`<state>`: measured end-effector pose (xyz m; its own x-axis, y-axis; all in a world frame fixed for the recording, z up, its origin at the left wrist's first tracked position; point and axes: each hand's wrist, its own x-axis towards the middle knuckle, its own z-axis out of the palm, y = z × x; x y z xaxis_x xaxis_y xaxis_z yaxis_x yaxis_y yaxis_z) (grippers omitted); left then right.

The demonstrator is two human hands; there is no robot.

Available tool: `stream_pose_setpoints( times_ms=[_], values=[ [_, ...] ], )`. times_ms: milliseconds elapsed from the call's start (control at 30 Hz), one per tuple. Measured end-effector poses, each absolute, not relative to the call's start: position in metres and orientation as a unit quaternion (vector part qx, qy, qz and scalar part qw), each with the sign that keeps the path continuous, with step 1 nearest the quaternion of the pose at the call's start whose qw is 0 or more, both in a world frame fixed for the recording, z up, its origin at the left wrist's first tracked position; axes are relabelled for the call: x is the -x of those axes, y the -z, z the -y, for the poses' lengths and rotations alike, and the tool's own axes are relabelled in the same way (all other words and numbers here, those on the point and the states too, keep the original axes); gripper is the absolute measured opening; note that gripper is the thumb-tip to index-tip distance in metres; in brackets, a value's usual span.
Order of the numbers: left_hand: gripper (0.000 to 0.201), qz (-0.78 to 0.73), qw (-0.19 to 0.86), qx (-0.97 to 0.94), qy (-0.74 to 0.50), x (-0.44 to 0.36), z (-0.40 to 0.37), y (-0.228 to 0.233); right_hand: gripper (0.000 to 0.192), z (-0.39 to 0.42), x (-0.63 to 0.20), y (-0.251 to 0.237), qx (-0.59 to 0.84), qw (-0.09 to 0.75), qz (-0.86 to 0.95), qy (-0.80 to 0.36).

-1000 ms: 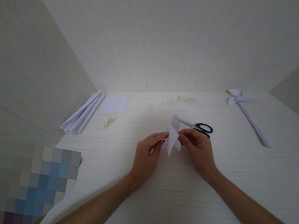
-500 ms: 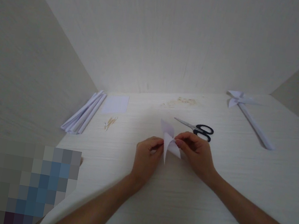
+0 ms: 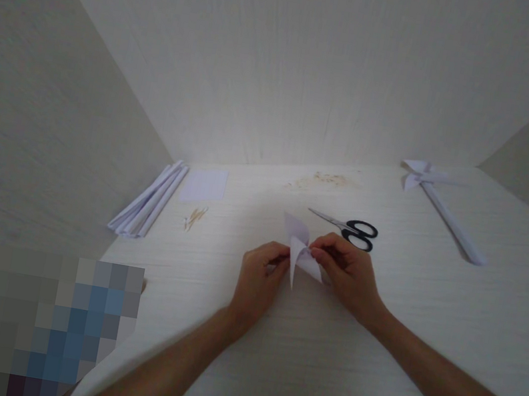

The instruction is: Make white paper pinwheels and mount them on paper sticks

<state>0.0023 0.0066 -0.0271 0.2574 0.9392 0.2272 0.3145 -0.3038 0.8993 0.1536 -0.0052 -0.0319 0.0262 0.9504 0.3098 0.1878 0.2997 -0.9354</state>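
Between my hands, a little above or on the table, is a white paper pinwheel with curled blades. My left hand pinches it from the left side. The fingers of my right hand are closed at its centre and right blade; whether they also hold something small there is hidden. Just beyond my right hand lies a pair of scissors with black handles, blades pointing left.
Rolled white paper sticks lie at the left wall beside a square paper sheet and several short wooden sticks. Small scraps are at the back. Another pinwheel on a paper stick lies at right. The lower left is pixelated.
Almost nothing differs. My hands keep their grip on the pinwheel, and its right blade has shifted very slightly to the right.
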Motion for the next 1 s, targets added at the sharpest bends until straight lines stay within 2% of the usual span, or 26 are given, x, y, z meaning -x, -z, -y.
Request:
stream_pose_setpoints(
  times_ms=[533,1000],
  values=[
    [0.019,-0.420,0.297,-0.754,-0.408,0.0007,-0.0086,0.0233,0.006,0.0079,-0.1555,0.0288,0.467,0.521,0.659,-0.274],
    [0.021,-0.413,0.304,-0.756,-0.408,0.0015,-0.0082,0.0233,0.004,0.0086,-0.1561,0.0283,0.459,0.516,0.674,-0.262]
  ],
)
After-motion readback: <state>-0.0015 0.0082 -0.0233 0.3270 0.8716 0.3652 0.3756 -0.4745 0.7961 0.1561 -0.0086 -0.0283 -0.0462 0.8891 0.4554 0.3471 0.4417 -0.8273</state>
